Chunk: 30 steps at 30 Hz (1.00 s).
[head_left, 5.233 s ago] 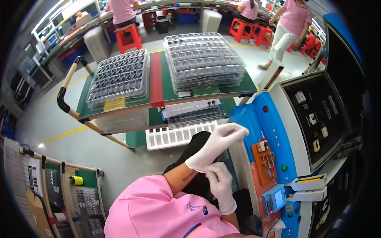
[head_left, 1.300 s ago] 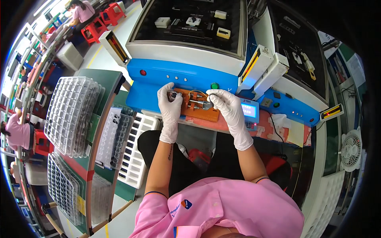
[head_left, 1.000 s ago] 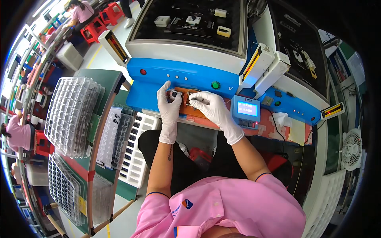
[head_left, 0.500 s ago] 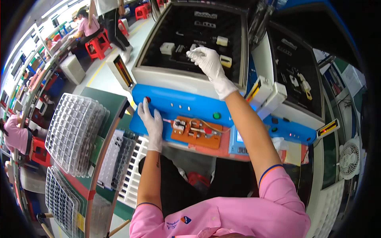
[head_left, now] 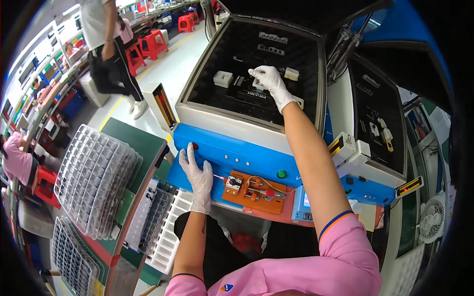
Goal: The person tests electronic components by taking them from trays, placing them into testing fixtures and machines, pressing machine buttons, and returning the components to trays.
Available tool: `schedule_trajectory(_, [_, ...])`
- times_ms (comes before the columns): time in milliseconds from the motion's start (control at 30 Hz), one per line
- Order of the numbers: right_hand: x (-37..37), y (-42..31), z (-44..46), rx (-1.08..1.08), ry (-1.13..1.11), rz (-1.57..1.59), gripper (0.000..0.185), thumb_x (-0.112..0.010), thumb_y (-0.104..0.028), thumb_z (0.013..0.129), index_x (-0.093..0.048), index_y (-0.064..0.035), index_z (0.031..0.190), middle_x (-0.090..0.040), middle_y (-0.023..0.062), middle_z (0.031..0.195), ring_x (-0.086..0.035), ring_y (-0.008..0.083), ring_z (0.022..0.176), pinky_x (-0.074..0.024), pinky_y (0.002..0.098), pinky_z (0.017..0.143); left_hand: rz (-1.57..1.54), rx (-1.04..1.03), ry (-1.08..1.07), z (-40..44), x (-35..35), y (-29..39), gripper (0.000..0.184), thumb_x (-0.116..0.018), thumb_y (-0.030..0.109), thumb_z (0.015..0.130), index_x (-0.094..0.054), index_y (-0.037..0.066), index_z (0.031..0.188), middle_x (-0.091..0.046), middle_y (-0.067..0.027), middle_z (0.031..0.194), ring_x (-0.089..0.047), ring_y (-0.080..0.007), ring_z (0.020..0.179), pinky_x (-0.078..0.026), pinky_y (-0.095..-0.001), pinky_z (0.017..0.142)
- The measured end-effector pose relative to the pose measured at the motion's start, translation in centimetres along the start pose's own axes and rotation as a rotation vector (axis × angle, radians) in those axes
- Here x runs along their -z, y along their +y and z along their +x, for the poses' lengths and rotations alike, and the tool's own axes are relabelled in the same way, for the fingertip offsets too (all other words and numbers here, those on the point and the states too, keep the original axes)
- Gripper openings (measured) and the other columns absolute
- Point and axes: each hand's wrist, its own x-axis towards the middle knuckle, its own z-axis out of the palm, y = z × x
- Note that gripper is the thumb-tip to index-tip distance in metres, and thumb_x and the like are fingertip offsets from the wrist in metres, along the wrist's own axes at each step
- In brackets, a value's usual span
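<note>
- Left hand (head_left: 198, 178): fingers parted, by the red button (head_left: 195, 146).
- Right hand (head_left: 270, 81): well apart, at the white block (head_left: 258, 86); grip unclear.

Factory floor, wide-angle view, edges go black. Pale grey floor (head_left: 180, 60), glossy, with a yellow line (head_left: 117, 103) running diagonally along the aisle. Long workbench (head_left: 45, 93) curves down the left side, cluttered, with upright frames above it. Bright white tube light (head_left: 71, 9) upper left. Red plastic stools (head_left: 154, 44) along the aisle; another red stool (head_left: 46, 187) lower left, by a seated person in pink (head_left: 18, 159). Walking person (head_left: 111, 61) in white top, dark trousers, white shoes. Near left: green-topped cart (head_left: 140, 132). Right side: round white fan (head_left: 432, 220), shelving (head_left: 419, 118) behind it, mostly in shadow, contents hard to read.
</note>
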Motion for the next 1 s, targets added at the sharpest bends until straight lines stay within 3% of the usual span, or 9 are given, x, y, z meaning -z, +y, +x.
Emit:
schedule_trajectory(67, [0.6, 0.0, -0.1, -0.029, -0.028, 0.059, 0.037, -0.071, -0.043, 0.076, -0.070, -0.0065, 0.084, -0.065, 0.0062, 0.069, -0.062, 0.0202, 0.069, -0.0479, 0.0319, 0.067, 0.000, 0.003, -0.004, -0.1, 0.0, -0.1, 0.072, -0.055, -0.003, 0.075, -0.036, 0.018, 0.141, -0.027, -0.0174, 0.138, -0.030, -0.0328, 0.131, -0.028, -0.0386, 0.109])
schedule_trajectory(167, [1.7, 0.2, -0.4, 0.149, 0.268, -0.558, 0.032, -0.071, -0.040, 0.075, -0.070, -0.0085, 0.083, -0.067, 0.0075, 0.082, -0.064, 0.0243, 0.079, -0.0486, 0.0346, 0.069, 0.001, -0.001, -0.008, 0.1, 0.1, -0.1, 0.072, -0.056, -0.003, 0.075, -0.036, 0.018, 0.141, -0.027, -0.0172, 0.138, -0.030, -0.0327, 0.131, -0.028, -0.0386, 0.109])
schedule_trajectory(467, [1.5, 0.4, -0.6, 0.060, 0.098, -0.713, 0.031, -0.073, -0.039, 0.069, -0.071, -0.0128, 0.086, -0.066, 0.0097, 0.092, -0.063, 0.0288, 0.089, -0.0496, 0.0394, 0.074, 0.024, 0.012, -0.018, 0.1, 0.1, -0.1, 0.069, -0.054, -0.001, 0.078, -0.035, 0.018, 0.142, -0.025, -0.0177, 0.140, -0.030, -0.0327, 0.131, -0.028, -0.0386, 0.109])
schedule_trajectory(600, [1.5, -0.4, -1.1, 0.084, 0.098, -0.826, 0.030, -0.071, -0.038, 0.071, -0.071, -0.0145, 0.090, -0.066, 0.0052, 0.094, -0.063, 0.0262, 0.089, -0.0491, 0.0367, 0.076, 0.013, 0.028, -0.025, 0.0, -0.1, 0.2, 0.068, -0.053, -0.002, 0.079, -0.035, 0.015, 0.142, -0.024, -0.0198, 0.141, -0.030, -0.0349, 0.132, -0.027, -0.0397, 0.109])
schedule_trajectory(733, [1.2, -2.4, -3.2, 0.109, 0.285, -0.708, 0.030, -0.069, -0.031, 0.076, -0.069, -0.0114, 0.099, -0.066, 0.0051, 0.094, -0.064, 0.0223, 0.088, -0.0492, 0.0335, 0.076, 0.011, 0.003, 0.001, 0.0, 0.3, -0.3, 0.066, -0.053, -0.002, 0.079, -0.037, 0.015, 0.141, -0.026, -0.0199, 0.139, -0.032, -0.0349, 0.130, -0.028, -0.0394, 0.108])
schedule_trajectory(833, [2.0, -9.0, -8.1, 0.199, 0.309, 0.212, 0.030, -0.066, -0.023, 0.080, -0.066, -0.0045, 0.104, -0.066, 0.0063, 0.090, -0.064, 0.0185, 0.088, -0.0487, 0.0294, 0.077, -0.012, -0.055, 0.045, -0.2, -0.3, -0.4, 0.064, -0.052, -0.002, 0.079, -0.040, 0.014, 0.139, -0.031, -0.0198, 0.136, -0.036, -0.0343, 0.126, -0.031, -0.0384, 0.106])
schedule_trajectory(900, [2.8, -10.2, -14.1, 0.274, -0.066, 0.230, 0.026, -0.064, -0.017, 0.083, -0.065, 0.0012, 0.101, -0.066, 0.0073, 0.086, -0.063, 0.0162, 0.086, -0.0484, 0.0273, 0.075, 0.058, -0.129, 0.039, -0.4, 0.0, -1.3, 0.060, -0.052, -0.002, 0.080, -0.043, 0.012, 0.138, -0.042, -0.0170, 0.125, -0.045, -0.0299, 0.112, -0.038, -0.0357, 0.097])
schedule_trajectory(967, [3.6, -10.4, -20.4, 0.473, -0.210, -0.577, 0.035, -0.069, -0.030, 0.076, -0.066, -0.0017, 0.095, -0.066, 0.0130, 0.081, -0.065, 0.0254, 0.074, -0.0514, 0.0340, 0.067, 0.064, -0.208, 0.035, -0.1, -0.2, -1.1, 0.058, -0.051, -0.002, 0.080, -0.044, 0.011, 0.137, -0.047, -0.0156, 0.120, -0.050, -0.0277, 0.105, -0.041, -0.0343, 0.093])
schedule_trajectory(1000, [4.3, -11.9, -23.4, 0.229, -0.422, -0.792, 0.038, -0.070, -0.036, 0.073, -0.066, -0.0031, 0.092, -0.064, 0.0145, 0.079, -0.065, 0.0291, 0.070, -0.0522, 0.0362, 0.067, -0.017, -0.117, 0.008, -0.2, -0.2, -0.9, 0.057, -0.051, -0.001, 0.081, -0.044, 0.010, 0.137, -0.051, -0.0127, 0.109, -0.052, -0.0235, 0.093, -0.043, -0.0318, 0.085])
